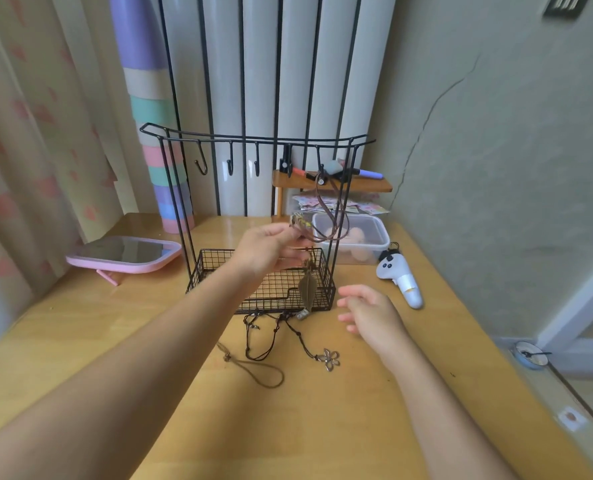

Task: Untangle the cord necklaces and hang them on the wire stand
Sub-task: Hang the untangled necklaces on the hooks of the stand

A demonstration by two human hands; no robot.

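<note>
while the right hand (368, 313) is hovering just above the wooden tabletop (323, 427), off the four o'clock corner of the black wire stand (253, 137), its fingers are lying apart and relaxed, holding nothing. the left hand (271, 251) is reaching up in front of the stand's mesh basket, and its fingers are pinching together on a brown cord necklace (324, 240). that cord is hanging from a hook near the three o'clock end of the stand's top bar and is looping down to the hand. a bronze leaf pendant (307, 289) is dangling below the left hand, against the basket's front wall; whether it belongs to the same cord i cannot tell.

at the stand's six o'clock, the black cord necklaces (271, 337) are lying tangled on the tabletop, touching the basket's foot. a silver flower pendant (330, 358) is resting at their four o'clock end, and a thin brown cord (253, 370) is curling at their seven o'clock side.

a pink-framed mirror (125, 252) is sitting at the stand's nine o'clock. a clear plastic box (354, 233) is standing just behind its three o'clock leg, and a white handheld controller (399, 278) is lying at the box's five o'clock.
</note>
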